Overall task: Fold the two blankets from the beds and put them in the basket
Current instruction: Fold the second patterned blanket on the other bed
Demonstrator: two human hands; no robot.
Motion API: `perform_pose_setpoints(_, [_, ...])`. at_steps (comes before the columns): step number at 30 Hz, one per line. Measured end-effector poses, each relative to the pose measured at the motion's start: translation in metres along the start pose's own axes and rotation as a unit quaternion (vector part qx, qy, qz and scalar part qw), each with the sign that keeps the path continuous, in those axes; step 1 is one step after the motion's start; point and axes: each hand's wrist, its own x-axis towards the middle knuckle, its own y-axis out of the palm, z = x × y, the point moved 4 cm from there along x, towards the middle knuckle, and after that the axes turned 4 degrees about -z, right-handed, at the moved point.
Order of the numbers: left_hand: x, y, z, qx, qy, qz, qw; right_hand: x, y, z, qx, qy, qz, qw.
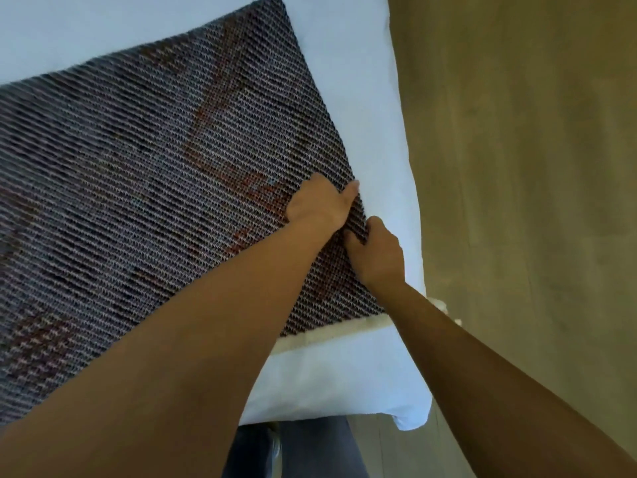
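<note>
A dark knitted blanket (pixel 138 174) with reddish zigzag bands lies spread flat over a white bed (pixel 362 91). Both my hands are at the blanket's right edge, close together. My left hand (pixel 319 201) grips the edge from the top, fingers curled under the knit and thumb pointing right. Just below it, my right hand (pixel 377 251) pinches the same edge, thumb over the fabric. A cream strip (pixel 331 334) shows beneath the blanket's near edge. No basket or second blanket is in view.
The bed's corner (pixel 410 419) is at the lower middle, its right side running up the frame. A wooden floor (pixel 524 167) fills the right half. My legs in dark trousers (pixel 310 450) stand at the bed's foot.
</note>
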Motion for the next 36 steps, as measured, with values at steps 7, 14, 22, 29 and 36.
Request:
perform_pose_setpoints(7, [0.016,-0.031,-0.019,-0.012,0.028,-0.029,0.999,-0.043,0.019,0.036,0.004,-0.076,-0.064,0.995])
perform_pose_setpoints(14, [0.006,-0.082,0.051,-0.120,-0.022,-0.126,0.984,-0.085,0.041,0.047,-0.067,-0.127,-0.038,0.989])
perform_pose_setpoints(22, [-0.024,-0.150,0.181,-0.215,-0.066,-0.184,0.957,-0.165,0.131,0.143,-0.119,-0.279,0.103,0.947])
perform_pose_setpoints(29, [-0.053,-0.215,0.352,-0.227,-0.101,-0.232,0.940,-0.244,0.247,0.226,-0.106,-0.314,0.158,0.930])
perform_pose_setpoints(36, [-0.075,-0.252,0.539,-0.244,-0.166,-0.277,0.914,-0.332,0.386,0.285,-0.087,-0.301,0.222,0.923])
